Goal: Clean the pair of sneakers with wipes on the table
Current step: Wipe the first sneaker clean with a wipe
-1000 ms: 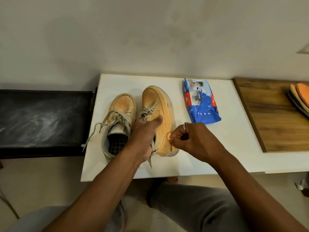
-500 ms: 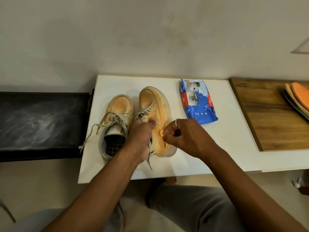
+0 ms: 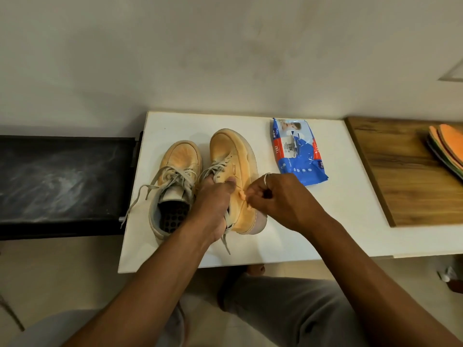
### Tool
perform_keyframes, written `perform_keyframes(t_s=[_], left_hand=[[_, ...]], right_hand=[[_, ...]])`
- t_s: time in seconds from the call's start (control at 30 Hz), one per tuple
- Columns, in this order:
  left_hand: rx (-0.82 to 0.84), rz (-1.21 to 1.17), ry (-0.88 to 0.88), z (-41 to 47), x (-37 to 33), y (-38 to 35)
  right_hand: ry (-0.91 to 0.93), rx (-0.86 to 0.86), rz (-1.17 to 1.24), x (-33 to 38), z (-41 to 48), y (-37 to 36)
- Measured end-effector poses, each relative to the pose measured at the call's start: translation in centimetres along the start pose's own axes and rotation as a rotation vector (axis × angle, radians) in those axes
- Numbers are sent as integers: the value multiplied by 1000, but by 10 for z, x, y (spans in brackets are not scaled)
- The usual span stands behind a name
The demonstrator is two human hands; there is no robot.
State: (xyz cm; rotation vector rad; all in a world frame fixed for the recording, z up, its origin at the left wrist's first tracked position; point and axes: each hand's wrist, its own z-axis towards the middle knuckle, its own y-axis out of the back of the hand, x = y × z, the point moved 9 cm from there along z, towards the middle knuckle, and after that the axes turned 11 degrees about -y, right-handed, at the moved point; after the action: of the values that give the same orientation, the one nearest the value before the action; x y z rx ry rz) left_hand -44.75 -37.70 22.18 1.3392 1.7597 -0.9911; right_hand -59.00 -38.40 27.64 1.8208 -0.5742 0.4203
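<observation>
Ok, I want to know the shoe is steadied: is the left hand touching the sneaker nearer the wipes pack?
Touching. The head view shows the left hand gripping that sneaker at its collar, thumb pressed on its side.

The blue wipes pack (image 3: 298,156) on the tabletop carries a red side band printed with digits that look like "2297". Its white barcode sticker (image 3: 288,146) is too small to read.

1. Seemingly a plain room in a home: bare off-white wall (image 3: 225,58), pale floor (image 3: 62,271).
2. A small white desk (image 3: 350,234) stands against the wall, a wooden board (image 3: 413,184) at its right end.
3. A black bench (image 3: 62,176) stands just left of it.
</observation>
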Motion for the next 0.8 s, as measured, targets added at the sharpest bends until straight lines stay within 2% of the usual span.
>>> perform_keyframes(t_s=[0.17, 0.43, 0.57, 0.67, 0.8], left_hand=[[9, 15, -1, 0, -1, 0], [-31, 31, 19, 1, 2, 4], [-31, 34, 8, 2, 1, 4], [-34, 39, -7, 3, 2, 6], [-29, 42, 3, 1, 3, 5]], right_hand=[[-33, -205, 120, -9, 22, 29], [-41, 18, 64, -25, 14, 7], [9, -114, 54, -19, 22, 11], [-36, -200, 31, -15, 34, 13], [-18, -102, 47, -18, 25, 12]])
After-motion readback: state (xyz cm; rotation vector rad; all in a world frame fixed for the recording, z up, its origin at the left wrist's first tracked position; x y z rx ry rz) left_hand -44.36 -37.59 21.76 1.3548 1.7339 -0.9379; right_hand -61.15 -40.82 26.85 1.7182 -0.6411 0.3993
